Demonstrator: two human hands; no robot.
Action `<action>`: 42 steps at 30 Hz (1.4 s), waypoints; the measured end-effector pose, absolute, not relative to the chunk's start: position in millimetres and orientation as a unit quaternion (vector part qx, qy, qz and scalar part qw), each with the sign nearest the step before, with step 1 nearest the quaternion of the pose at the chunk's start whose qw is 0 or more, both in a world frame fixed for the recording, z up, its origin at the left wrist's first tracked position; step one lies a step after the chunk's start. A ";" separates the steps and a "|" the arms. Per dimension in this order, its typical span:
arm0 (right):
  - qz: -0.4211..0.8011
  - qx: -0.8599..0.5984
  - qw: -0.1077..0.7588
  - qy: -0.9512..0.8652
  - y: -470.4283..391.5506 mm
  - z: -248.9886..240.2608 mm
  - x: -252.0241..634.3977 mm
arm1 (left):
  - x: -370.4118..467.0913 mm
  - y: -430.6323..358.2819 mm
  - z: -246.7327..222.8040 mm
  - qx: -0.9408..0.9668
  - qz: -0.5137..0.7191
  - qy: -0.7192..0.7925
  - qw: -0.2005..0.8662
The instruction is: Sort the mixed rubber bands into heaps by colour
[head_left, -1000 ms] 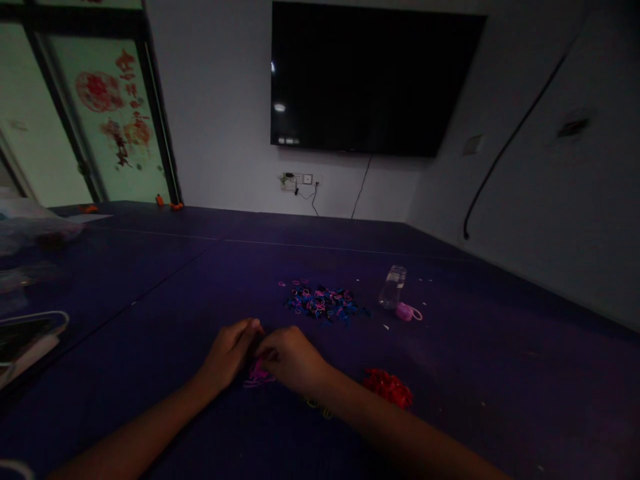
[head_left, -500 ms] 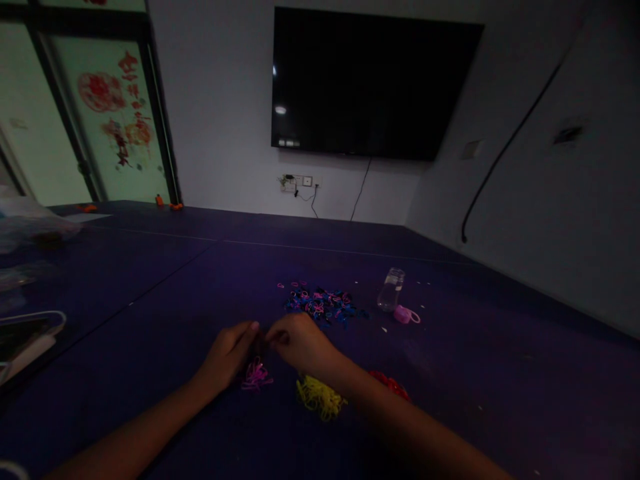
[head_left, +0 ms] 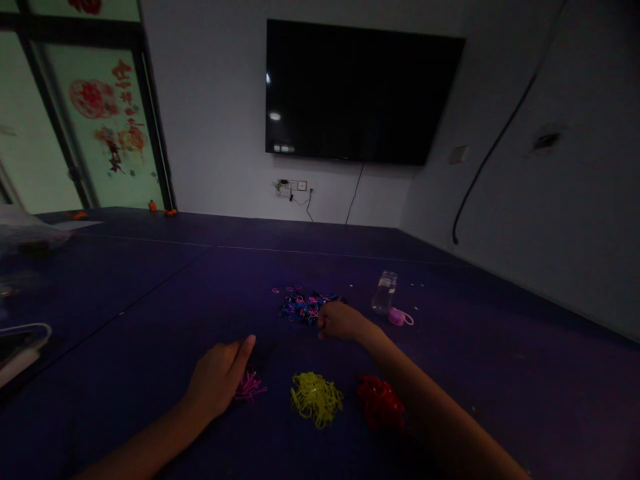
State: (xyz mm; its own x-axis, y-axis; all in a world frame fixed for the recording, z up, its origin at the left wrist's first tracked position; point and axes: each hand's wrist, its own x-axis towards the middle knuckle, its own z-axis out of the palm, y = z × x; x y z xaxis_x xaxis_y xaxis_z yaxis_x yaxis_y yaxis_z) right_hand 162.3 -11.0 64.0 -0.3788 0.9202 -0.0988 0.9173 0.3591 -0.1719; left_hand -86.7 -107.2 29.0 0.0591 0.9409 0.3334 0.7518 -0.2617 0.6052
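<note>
On the dark purple table lie small elastic bands. A mixed heap of blue, pink and black bands sits in the middle. My right hand reaches onto that heap's near right edge, fingers curled into it; whether it holds a band is hidden. My left hand rests flat on the table, its fingers beside a small pink pile. A yellow pile and a red pile lie in a row to the right of the pink one.
A small clear bottle lies past my right hand with its pink cap beside it. A white-edged tray sits at the left edge. A dark wall screen and a socket with cables are behind the table.
My right hand has left my left hand and moved forward to the mixed heap. The yellow and red piles are now uncovered. My left hand stays by the pink pile.
</note>
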 end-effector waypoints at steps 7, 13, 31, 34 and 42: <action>0.102 -0.540 0.004 -0.835 -11.8 59.0 161.7 | -86.9 -106.0 24.9 0.664 0.440 0.541 0.268; -0.028 -0.652 0.055 -0.756 -10.1 69.9 169.6 | -90.2 -103.8 24.2 0.666 0.461 0.518 0.275; -0.024 -0.563 0.077 -0.822 -6.4 49.9 159.0 | -90.4 -103.2 23.1 0.671 0.456 0.504 0.296; -0.030 -0.571 0.076 -0.817 -6.6 49.1 158.4 | -90.1 -103.2 24.1 0.674 0.453 0.505 0.291; -0.011 -0.573 0.107 -0.812 -4.5 46.7 160.7 | -91.5 -100.8 21.5 0.680 0.450 0.501 0.288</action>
State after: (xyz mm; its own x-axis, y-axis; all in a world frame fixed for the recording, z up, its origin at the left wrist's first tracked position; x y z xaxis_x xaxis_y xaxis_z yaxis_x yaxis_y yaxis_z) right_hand 160.7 -4.5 46.7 -0.3202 0.9287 0.1871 0.9335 0.3429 -0.1049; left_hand -91.5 -100.8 21.5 0.0923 0.9418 0.3233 0.4230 -0.3310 0.8435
